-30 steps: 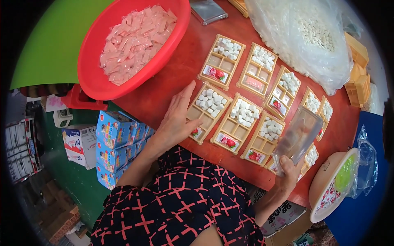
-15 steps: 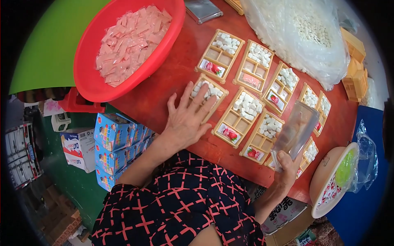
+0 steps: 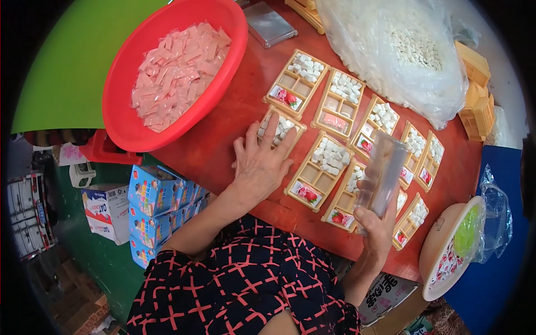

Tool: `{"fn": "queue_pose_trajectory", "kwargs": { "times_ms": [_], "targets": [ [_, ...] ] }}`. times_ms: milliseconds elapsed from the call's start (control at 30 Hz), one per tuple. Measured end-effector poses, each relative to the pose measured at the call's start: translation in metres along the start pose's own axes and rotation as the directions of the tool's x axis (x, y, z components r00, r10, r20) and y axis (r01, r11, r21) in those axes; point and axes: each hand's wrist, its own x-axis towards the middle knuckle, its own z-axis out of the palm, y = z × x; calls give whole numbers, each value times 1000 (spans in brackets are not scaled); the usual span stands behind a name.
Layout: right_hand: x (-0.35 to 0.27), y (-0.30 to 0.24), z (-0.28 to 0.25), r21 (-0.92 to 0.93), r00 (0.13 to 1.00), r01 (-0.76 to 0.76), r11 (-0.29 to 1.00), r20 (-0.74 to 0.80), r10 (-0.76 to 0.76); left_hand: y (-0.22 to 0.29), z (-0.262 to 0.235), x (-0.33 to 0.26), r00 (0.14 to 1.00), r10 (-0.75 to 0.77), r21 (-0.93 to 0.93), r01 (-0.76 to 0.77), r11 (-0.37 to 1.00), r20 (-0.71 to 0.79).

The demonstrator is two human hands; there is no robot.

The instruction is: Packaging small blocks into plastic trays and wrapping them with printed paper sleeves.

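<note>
My left hand (image 3: pixel 261 164) lies with its fingers spread over a tan compartment tray (image 3: pixel 302 129); white marshmallows (image 3: pixel 285 127) show past the fingertips, and the rest of that tray is hidden. In my right hand (image 3: pixel 375 231) is a clear plastic lid (image 3: pixel 386 170), perhaps more than one nested together, held upright above the right-hand trays. Several similar trays stand around, each with marshmallows in its large compartment. Most show a small strawberry-printed packet (image 3: pixel 307 193); one holds a pink packet (image 3: pixel 336 123).
A red basin (image 3: pixel 239 67) of pink packets stands at the left. Behind the trays sits a clear bag (image 3: pixel 357 42) of marshmallows, with stacked tan trays (image 3: pixel 477 114) beside it. More clear lids (image 3: pixel 269 25) lie at the back. A cream bowl (image 3: pixel 438 240) is at the right edge.
My right hand has moved a little left with the clear lid, which now stands over a different part of the trays. My left hand stays on the same tray. The whole view has shifted slightly.
</note>
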Motion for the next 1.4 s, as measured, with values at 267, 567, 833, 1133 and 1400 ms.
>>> {"fn": "queue_pose_trajectory", "kwargs": {
  "times_ms": [267,567,833,1133,1400],
  "targets": [
    [15,0,10,23,985,-12,1000,171,8,4,-26,-12,997,-75,23,75,997,14],
    [24,-11,38,147,896,-43,988,444,-27,39,-38,20,930,135,-915,361,-179,341],
    [17,-18,41,212,909,-151,966,413,51,41,-40,23,929,134,-884,369,-286,344],
    [20,-6,36,428,887,-303,851,454,88,37,-35,23,969,177,-913,224,-341,172],
    [22,-18,64,36,991,131,991,20,-132,47,-39,34,967,-21,-965,250,-85,252]
  ]
}}
